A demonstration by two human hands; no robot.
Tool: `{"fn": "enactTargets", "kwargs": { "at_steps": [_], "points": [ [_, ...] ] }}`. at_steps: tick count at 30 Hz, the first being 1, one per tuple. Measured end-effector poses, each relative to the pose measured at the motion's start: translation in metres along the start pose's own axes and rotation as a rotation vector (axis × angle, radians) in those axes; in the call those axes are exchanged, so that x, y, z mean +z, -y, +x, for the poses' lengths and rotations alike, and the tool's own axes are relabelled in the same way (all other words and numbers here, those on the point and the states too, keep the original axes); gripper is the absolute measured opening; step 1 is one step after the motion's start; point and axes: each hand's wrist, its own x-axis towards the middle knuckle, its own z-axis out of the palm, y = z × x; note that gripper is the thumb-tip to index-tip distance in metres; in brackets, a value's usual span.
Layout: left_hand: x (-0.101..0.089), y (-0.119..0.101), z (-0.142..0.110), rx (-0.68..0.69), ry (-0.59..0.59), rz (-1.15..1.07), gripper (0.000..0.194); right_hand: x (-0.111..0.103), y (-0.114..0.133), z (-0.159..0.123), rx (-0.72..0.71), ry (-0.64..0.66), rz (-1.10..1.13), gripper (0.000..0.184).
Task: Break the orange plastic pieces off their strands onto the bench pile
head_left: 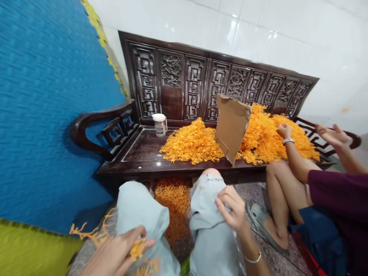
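Note:
My left hand (123, 249) is low in the view, over my left leg, its fingers closed on small orange plastic pieces (137, 248). A branching orange plastic strand (97, 233) sticks out past the back of that hand. Above my right knee is my right hand (233, 210), its fingers curled in; whatever they hold, if anything, is hidden. Between my knees, orange branching strands (172, 197) lie in a container whose edges are mostly hidden. On the dark wooden bench (138, 153) ahead is a heap of small orange pieces (195, 142).
An upright cardboard sheet (231, 126) divides that heap from a larger orange heap (261, 132). A clear cup with a white lid (160, 125) stands left on the bench. Another person's hands (284, 131) are at right, one at the larger heap. Blue foam matting (51, 96) rises at left.

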Motion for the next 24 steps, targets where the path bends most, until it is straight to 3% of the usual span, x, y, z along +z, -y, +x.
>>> {"fn": "enactTargets", "kwargs": {
  "at_steps": [3,6,10,12,13,14,16,18,21,24],
  "points": [
    [-0.043,-0.026,0.006,0.103,-0.106,-0.009,0.022,-0.014,0.007,0.05,-0.105,0.227,0.072,0.015],
    [-0.075,-0.044,0.03,0.219,-0.223,0.016,0.024,-0.009,0.008,0.111,-0.181,0.463,0.139,0.01],
    [-0.106,-0.05,0.09,0.339,-0.414,0.056,0.025,0.036,-0.009,0.183,-0.275,0.76,0.258,0.054],
    [-0.122,-0.044,0.128,0.339,-0.548,-0.001,0.025,0.068,-0.024,0.206,-0.292,0.877,0.288,0.059],
    [-0.129,-0.04,0.148,0.333,-0.605,-0.073,0.025,0.084,-0.033,0.212,-0.277,0.876,0.298,0.05],
    [-0.134,-0.035,0.167,0.324,-0.623,-0.101,0.026,0.099,-0.042,0.216,-0.233,0.793,0.314,0.037],
    [-0.139,-0.023,0.201,0.32,-0.607,-0.143,0.029,0.123,-0.06,0.216,-0.141,0.565,0.317,0.023],
    [-0.133,-0.01,0.225,0.332,-0.566,-0.185,0.032,0.136,-0.077,0.211,-0.117,0.45,0.301,0.018],
    [-0.107,0.006,0.242,0.342,-0.527,-0.222,0.033,0.135,-0.099,0.203,-0.141,0.451,0.255,0.015],
    [-0.08,0.019,0.24,0.351,-0.458,-0.206,0.03,0.123,-0.114,0.202,-0.117,0.485,0.25,0.015]
  ]
}}
